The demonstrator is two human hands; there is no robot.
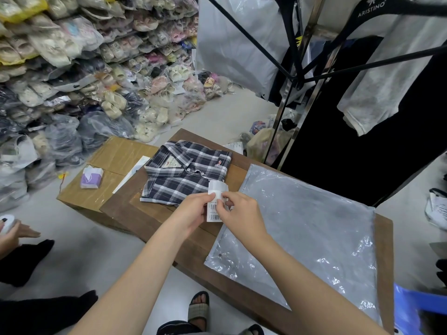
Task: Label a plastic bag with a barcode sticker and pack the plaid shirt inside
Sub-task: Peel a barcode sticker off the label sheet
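Both hands (193,211) (239,213) pinch curled white barcode strip (215,201).

One head view looks steeply down, close over the table (169,228)

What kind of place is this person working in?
Most likely a stockroom or packing area for a clothing and footwear seller. Bagged sandals are heaped along the wall, garments hang on a rack, and a folded plaid shirt lies beside an empty plastic bag on a wooden table.

Barcode print on the sticker strip (216,204) is too small to read.
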